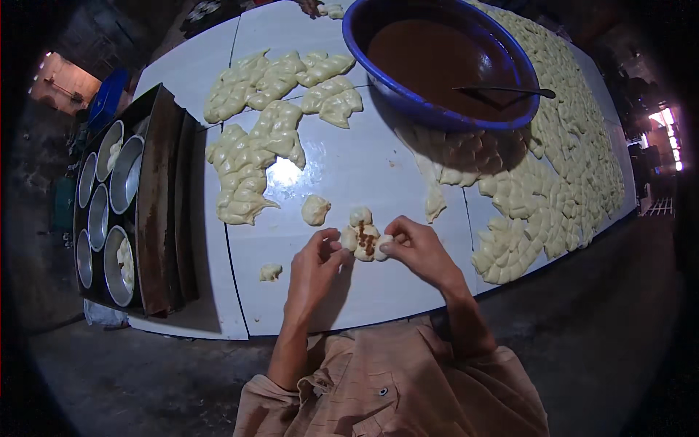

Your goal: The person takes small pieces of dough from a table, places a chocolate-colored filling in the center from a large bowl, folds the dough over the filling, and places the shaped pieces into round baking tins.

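A small pale dough piece (366, 234) with brown filling down its middle lies on the white tabletop (378, 291), between my hands. My left hand (318, 264) has its fingers curled at the dough's left edge, seemingly pinching it. My right hand (419, 255) pinches the dough's right edge between thumb and finger. A small loose lump (315, 209) sits just above my left hand, and a smaller one (269, 272) lies to its left.
A large blue basin (353, 42) of brown paste holds a dark utensil (537, 92). Sheets of lumpy dough (247, 175) cover much of the table. Stacked dark trays (156, 218) with round metal tins (98, 217) stand left. Part of another person's hand (309, 9) shows at top.
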Tool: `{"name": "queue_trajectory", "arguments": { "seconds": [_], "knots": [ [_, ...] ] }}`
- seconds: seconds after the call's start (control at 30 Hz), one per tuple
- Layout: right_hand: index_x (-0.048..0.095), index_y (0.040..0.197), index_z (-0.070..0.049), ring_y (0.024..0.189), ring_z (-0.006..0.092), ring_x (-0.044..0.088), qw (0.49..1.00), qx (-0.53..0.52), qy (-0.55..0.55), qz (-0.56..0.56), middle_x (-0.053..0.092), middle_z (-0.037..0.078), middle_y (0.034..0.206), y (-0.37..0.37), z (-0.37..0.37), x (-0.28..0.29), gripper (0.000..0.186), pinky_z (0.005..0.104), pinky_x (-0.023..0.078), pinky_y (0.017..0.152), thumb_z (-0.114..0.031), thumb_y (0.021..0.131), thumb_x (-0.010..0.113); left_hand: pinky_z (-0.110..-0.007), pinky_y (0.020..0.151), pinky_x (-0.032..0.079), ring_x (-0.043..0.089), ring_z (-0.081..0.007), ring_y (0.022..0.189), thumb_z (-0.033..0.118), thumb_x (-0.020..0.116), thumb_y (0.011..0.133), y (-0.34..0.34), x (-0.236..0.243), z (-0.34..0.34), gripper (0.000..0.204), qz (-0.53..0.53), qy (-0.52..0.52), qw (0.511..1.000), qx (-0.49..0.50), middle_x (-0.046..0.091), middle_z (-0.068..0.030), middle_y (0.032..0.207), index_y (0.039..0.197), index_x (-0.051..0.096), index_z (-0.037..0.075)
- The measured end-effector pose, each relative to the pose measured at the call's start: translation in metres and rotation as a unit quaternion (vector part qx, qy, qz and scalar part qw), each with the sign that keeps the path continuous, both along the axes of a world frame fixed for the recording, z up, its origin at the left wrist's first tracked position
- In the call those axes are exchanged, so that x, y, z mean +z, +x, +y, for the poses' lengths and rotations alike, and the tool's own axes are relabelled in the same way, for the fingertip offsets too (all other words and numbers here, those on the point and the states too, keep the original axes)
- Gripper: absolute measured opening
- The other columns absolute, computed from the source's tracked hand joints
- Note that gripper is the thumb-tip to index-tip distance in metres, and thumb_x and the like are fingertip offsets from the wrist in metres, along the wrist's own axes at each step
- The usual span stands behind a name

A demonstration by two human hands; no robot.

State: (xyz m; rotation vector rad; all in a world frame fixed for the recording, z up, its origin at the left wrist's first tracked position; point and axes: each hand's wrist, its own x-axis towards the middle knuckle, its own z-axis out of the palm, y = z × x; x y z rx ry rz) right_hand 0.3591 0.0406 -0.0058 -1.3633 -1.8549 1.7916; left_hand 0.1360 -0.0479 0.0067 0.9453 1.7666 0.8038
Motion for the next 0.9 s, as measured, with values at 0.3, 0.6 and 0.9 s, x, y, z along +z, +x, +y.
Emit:
{"name": "queue_trajectory", "arguments": {
  "seconds": [0.3, 0.6, 0.9],
  "knots": [
    [0.064, 0.120, -0.006, 0.101, 0.0304, 0.062, 0.899, -0.181, 0.385, -0.106, 0.062, 0.012, 0.113, 0.013, -0.010, -0.003, 0.037, 0.0378, 0.052, 0.085, -0.022, 0.087, 0.073, -0.034, 0.071, 0.056, 0.071, -0.0224, 0.082, 0.021, 0.074, 0.087, -0.004, 0.018, 0.007, 0.063, 0.074, 0.024, 0.997, 0.012, 0.072, -0.0184, 0.101, 0.142, 0.048, 0.007],
    [0.067, 0.110, -0.005, 0.083, 0.0148, 0.062, 0.914, -0.191, 0.339, -0.114, 0.066, 0.004, 0.093, 0.050, 0.046, -0.031, 0.024, 0.0294, 0.052, 0.072, -0.013, 0.088, 0.066, -0.042, 0.090, 0.052, 0.061, -0.0324, 0.112, 0.009, 0.069, 0.083, 0.052, 0.020, 0.107, 0.049, 0.213, 0.237, 0.909, -0.269, 0.054, -0.0165, 0.136, 0.130, 0.058, 0.012],
    [0.062, 0.110, -0.006, 0.075, 0.0172, 0.062, 0.943, -0.273, 0.189, -0.008, 0.065, 0.007, 0.093, 0.061, 0.055, -0.007, 0.029, 0.0315, 0.050, 0.068, -0.026, 0.091, 0.067, -0.044, 0.093, 0.047, 0.052, -0.0310, 0.121, 0.011, 0.070, 0.078, 0.101, -0.036, 0.187, 0.029, 0.262, 0.344, 0.822, -0.370, 0.058, -0.0103, 0.126, 0.106, 0.072, 0.018]
  ]
}}
